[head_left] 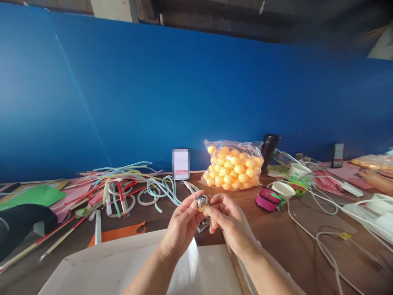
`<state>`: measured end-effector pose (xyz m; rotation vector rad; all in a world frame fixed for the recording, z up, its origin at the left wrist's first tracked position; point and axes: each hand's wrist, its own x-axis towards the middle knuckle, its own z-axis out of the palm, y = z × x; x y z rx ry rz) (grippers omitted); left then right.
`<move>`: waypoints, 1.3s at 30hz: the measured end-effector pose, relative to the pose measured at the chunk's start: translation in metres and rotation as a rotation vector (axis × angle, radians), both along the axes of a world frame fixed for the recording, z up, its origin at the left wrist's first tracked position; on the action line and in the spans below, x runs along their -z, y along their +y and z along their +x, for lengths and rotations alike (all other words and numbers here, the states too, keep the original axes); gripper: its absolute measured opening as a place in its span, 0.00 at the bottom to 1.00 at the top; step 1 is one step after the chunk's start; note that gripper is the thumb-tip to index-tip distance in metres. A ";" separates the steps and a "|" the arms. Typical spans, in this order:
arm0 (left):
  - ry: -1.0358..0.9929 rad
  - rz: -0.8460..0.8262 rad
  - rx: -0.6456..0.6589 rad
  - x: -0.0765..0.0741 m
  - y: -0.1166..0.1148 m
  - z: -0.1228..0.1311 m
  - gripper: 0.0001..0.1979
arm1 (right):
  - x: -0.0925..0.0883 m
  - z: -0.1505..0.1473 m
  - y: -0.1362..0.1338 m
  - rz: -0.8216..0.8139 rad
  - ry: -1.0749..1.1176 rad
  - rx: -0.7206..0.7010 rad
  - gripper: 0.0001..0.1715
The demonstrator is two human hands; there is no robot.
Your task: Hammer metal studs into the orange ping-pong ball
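Both my hands meet above the brown table (276, 233), pinching one small ball (202, 202) that looks orange with shiny silver pieces on it. My left hand (182, 223) grips it from the left with thumb and fingers closed. My right hand (229, 219) holds it from the right, fingers curled. Just below the hands a small shiny silver object (204, 223) lies on the table. A clear plastic bag of several orange balls (233, 166) sits behind the hands, against the blue wall.
A white tray (101, 266) lies near me. Coloured straws and tubes (123, 188) spread at left, with green paper (33, 196) and orange paper (118, 233). A black cup (269, 149), paper cups (284, 189), a pink object (267, 199) and white cables (325, 237) are at right. Another person's hand (376, 179) rests far right.
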<state>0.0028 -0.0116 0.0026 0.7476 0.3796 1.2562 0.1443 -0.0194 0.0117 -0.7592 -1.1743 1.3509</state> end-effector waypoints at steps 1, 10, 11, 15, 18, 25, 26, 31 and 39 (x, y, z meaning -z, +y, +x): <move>0.000 -0.006 -0.003 0.000 0.000 0.000 0.17 | 0.000 0.000 0.000 -0.003 -0.001 -0.002 0.13; 0.008 -0.024 -0.005 -0.001 -0.001 0.000 0.17 | -0.001 0.001 0.000 -0.021 -0.021 -0.006 0.10; 0.009 -0.027 -0.006 -0.001 -0.001 0.000 0.17 | -0.001 0.001 0.000 -0.018 -0.030 -0.005 0.09; 0.008 -0.029 -0.013 -0.002 -0.001 0.000 0.17 | -0.001 0.002 0.000 -0.012 -0.073 0.013 0.09; 0.010 -0.032 -0.018 -0.003 -0.001 0.001 0.17 | -0.001 0.002 0.000 0.001 -0.093 0.032 0.08; 0.016 -0.019 -0.016 -0.001 0.000 0.000 0.17 | -0.002 0.002 0.000 0.001 -0.102 0.036 0.08; 0.016 -0.016 -0.016 -0.001 0.000 0.000 0.17 | -0.002 0.002 0.000 0.000 -0.104 0.035 0.08; 0.013 -0.019 -0.011 -0.001 0.000 0.000 0.17 | -0.003 0.003 0.000 -0.005 -0.097 0.025 0.08; 0.016 -0.028 -0.010 -0.001 0.000 0.000 0.18 | -0.005 0.003 0.000 -0.023 -0.067 0.013 0.10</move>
